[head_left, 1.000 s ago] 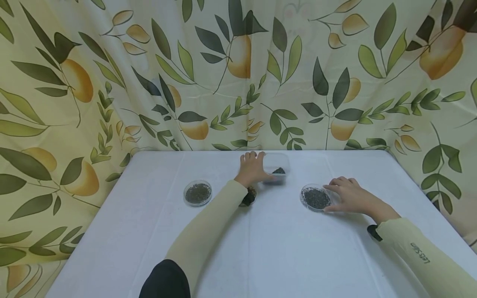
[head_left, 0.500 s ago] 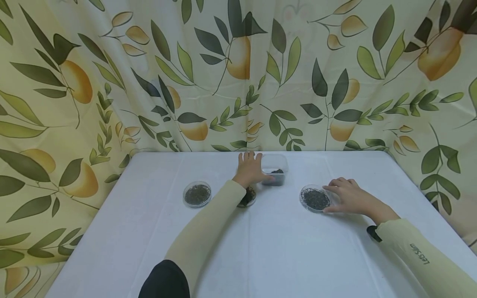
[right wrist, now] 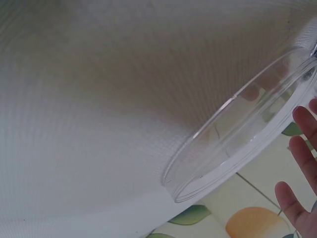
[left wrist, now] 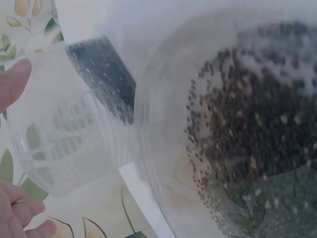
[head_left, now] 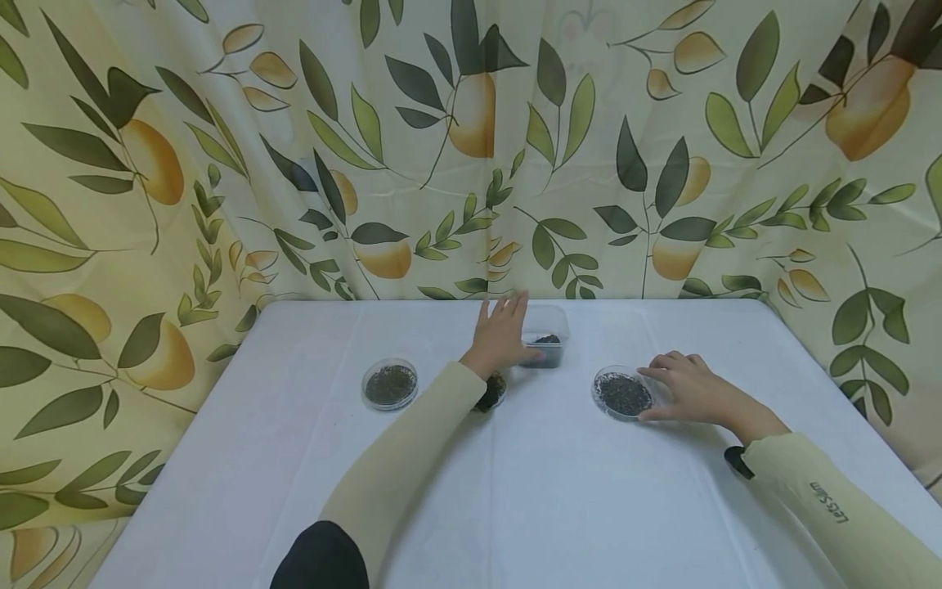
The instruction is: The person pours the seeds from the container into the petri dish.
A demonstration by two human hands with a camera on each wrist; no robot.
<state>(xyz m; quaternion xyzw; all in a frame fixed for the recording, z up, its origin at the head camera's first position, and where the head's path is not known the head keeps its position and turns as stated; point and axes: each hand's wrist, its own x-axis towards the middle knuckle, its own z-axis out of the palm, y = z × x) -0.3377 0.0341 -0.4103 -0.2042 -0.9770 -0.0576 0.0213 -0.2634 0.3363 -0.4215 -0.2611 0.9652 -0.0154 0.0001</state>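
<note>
My left hand [head_left: 498, 337] is at the left side of a clear plastic box [head_left: 546, 324] holding dark grains, its fingers stretched up and spread. In the left wrist view, thumb and fingers stand apart from the box walls. Under that wrist sits a round clear dish [head_left: 491, 393] of dark seeds, partly hidden by the sleeve; its seeds [left wrist: 257, 124] loom large in the left wrist view. My right hand [head_left: 695, 389] holds the right side of a petri dish [head_left: 622, 393] of dark seeds between thumb and index finger. Its other fingers are off the rim [right wrist: 233, 148] in the right wrist view.
Another petri dish [head_left: 390, 384] of dark grains stands at the left on the white tablecloth [head_left: 589, 507]. Behind the table's far edge hangs a curtain [head_left: 412, 188] printed with leaves and fruit.
The left hand's fingers have straightened and come off the box, which has shifted slightly left and now stands still. The right hand and its dish have hardly moved.
</note>
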